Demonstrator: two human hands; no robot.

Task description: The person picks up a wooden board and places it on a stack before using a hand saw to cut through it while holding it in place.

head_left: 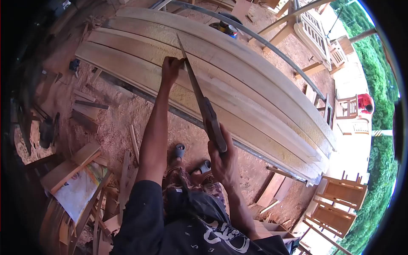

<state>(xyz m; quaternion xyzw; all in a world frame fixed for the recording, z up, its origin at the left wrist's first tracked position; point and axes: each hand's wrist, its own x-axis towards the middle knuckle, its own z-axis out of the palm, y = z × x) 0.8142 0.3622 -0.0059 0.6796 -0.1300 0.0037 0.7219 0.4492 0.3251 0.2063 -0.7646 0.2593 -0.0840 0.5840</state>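
A handsaw (196,88) is held out over the boards, its narrow blade pointing away from me and its dark handle near my body. My right hand (224,159) is wrapped round that handle. Partway along the blade, my left hand (171,70) is closed, with its fingertips at the blade's edge as if pinching it; the exact grip is hard to see. Beneath the saw, several long wooden boards (255,108) lie side by side, dusted with pale sawdust.
A metal rail (272,46) runs beyond the boards. Wooden chairs (338,204) stand at the right, and offcuts (85,157) are piled at the left. A power tool (227,29) sits behind the boards. Farther right is a person in red (364,103).
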